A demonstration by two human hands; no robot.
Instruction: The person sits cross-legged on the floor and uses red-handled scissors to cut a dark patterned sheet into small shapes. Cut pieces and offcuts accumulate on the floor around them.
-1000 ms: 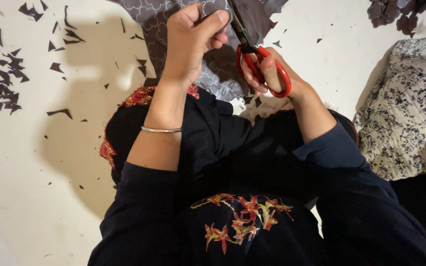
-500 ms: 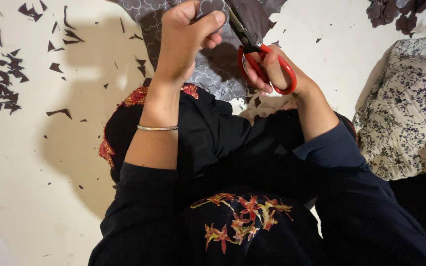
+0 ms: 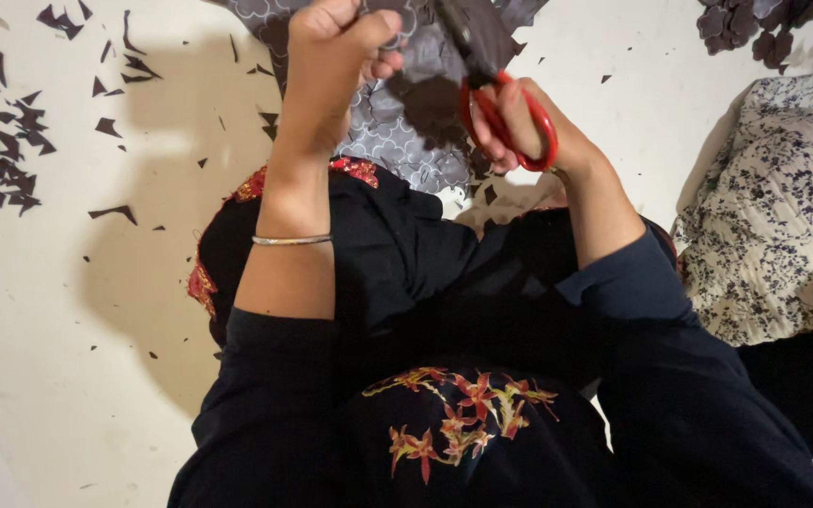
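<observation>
fabric [image 3: 397, 141], grey with a scalloped print, hangs between my hands above my lap, its top edge running out of view. my left hand [image 3: 331, 56] is clenched on it, fingers curled tight over the upper edge, a thin bangle [image 3: 291, 240] on that wrist. my right hand [image 3: 529, 127] grips red scissors [image 3: 505, 118], fingers through the loops; the blades point up into a darker piece of the fabric near the top of the view, and i cannot tell how far apart they stand. the two hands are near each other, the fabric stretched between them.

below them lies my lap in black cloth with a red patterned edge [image 3: 355, 171] showing just under the fabric, and red embroidered flowers [image 3: 458, 414] on my dark top nearer the camera. dark scraps [image 3: 11, 155] are scattered on the pale floor [image 3: 68, 329] to my left, with more cut pieces [image 3: 750, 23] heaped at the upper right. a floral cloth [image 3: 773, 226], white with dark sprigs, lies to my right.
</observation>
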